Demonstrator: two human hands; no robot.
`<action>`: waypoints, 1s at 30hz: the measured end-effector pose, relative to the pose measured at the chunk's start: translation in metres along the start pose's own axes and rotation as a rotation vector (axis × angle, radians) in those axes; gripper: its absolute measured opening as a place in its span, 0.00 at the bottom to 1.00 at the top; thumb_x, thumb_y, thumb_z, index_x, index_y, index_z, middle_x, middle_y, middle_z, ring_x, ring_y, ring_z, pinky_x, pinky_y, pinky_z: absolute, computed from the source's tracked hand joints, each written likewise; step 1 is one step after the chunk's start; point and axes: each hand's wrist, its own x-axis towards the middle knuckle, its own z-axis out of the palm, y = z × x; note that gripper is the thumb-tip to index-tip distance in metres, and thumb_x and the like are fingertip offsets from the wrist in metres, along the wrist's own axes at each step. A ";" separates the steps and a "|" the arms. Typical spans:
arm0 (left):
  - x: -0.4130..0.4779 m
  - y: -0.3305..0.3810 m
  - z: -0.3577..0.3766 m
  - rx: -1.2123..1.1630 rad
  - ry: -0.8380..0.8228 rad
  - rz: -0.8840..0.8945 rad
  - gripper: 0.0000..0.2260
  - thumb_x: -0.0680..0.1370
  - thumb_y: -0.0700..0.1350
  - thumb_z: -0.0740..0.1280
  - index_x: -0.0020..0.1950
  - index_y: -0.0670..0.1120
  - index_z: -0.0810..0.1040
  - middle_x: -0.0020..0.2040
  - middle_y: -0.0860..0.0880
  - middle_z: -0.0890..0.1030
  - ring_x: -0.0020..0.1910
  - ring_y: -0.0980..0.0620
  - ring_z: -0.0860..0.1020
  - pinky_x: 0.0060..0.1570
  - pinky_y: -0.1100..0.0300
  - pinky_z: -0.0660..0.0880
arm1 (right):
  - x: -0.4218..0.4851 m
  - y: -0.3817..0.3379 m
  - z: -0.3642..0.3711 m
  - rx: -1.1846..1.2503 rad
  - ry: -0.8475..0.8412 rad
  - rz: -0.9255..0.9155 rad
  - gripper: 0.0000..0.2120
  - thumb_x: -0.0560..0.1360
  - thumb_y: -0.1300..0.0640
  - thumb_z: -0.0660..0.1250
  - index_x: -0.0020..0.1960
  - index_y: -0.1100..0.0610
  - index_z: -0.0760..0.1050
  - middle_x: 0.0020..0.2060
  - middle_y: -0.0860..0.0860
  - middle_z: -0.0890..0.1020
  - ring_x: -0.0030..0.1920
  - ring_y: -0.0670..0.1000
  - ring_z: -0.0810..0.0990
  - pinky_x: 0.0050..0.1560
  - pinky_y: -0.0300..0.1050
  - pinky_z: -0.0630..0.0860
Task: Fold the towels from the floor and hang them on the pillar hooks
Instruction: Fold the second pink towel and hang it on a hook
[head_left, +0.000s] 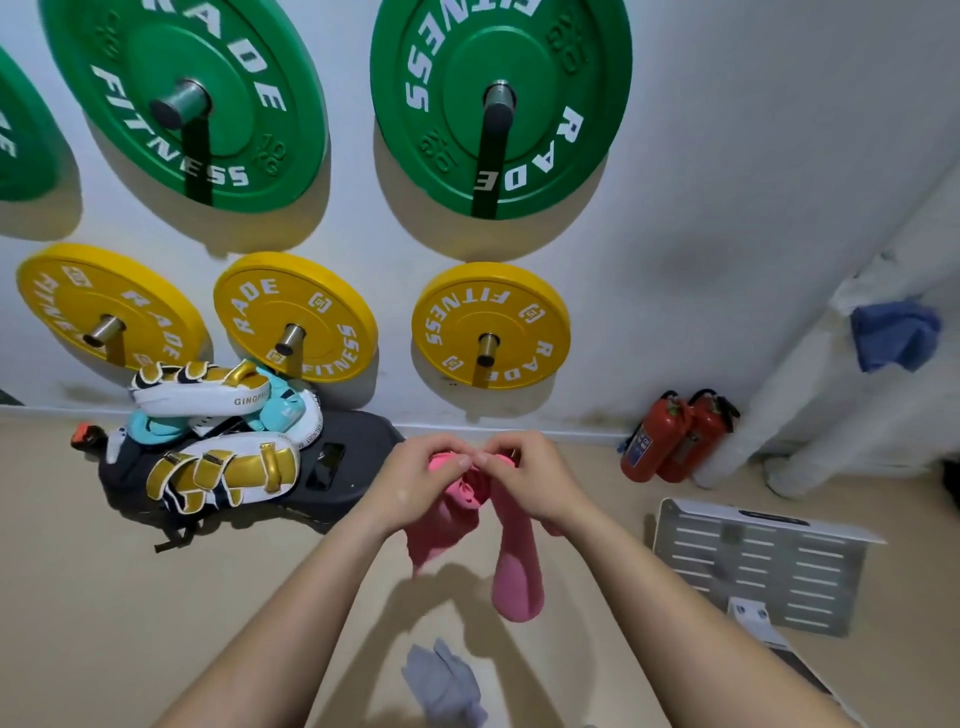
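Note:
A pink towel (511, 566) hangs in the air in front of me, doubled over, its two halves drooping below my hands. My left hand (421, 480) and my right hand (530, 483) both pinch its top edge, fingertips almost touching each other. On the beige floor below lies a crumpled grey towel (447, 686). At the right stands a white pillar (810, 374), and a blue towel (893, 335) hangs on it; the hook under it is hidden.
Green and yellow weight plates (491, 325) hang on pegs on the white wall ahead. Gold-and-white boxing pads (223, 467) are piled on a black mat with a phone at the left. Two red fire extinguishers (670, 441) stand by the pillar. A white slotted platform (753, 566) lies at right.

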 end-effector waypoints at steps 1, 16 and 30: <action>0.001 -0.001 0.001 0.008 -0.008 -0.007 0.05 0.78 0.44 0.71 0.47 0.54 0.84 0.44 0.58 0.86 0.47 0.61 0.82 0.51 0.59 0.76 | -0.001 0.001 -0.001 0.011 0.008 0.009 0.07 0.75 0.55 0.70 0.39 0.49 0.82 0.35 0.44 0.85 0.40 0.43 0.82 0.46 0.44 0.77; 0.026 -0.023 -0.059 0.427 0.334 -0.100 0.05 0.79 0.52 0.66 0.43 0.57 0.76 0.43 0.54 0.83 0.46 0.46 0.80 0.43 0.52 0.75 | -0.003 0.060 -0.026 -0.115 -0.055 0.078 0.07 0.78 0.55 0.66 0.43 0.57 0.77 0.39 0.55 0.82 0.40 0.49 0.77 0.46 0.50 0.74; 0.029 -0.006 0.004 0.020 -0.109 -0.011 0.06 0.77 0.50 0.71 0.52 0.58 0.85 0.48 0.58 0.85 0.49 0.59 0.80 0.53 0.58 0.74 | 0.024 0.014 -0.021 -0.195 -0.116 -0.062 0.13 0.79 0.46 0.65 0.41 0.51 0.80 0.34 0.46 0.82 0.39 0.47 0.78 0.42 0.51 0.73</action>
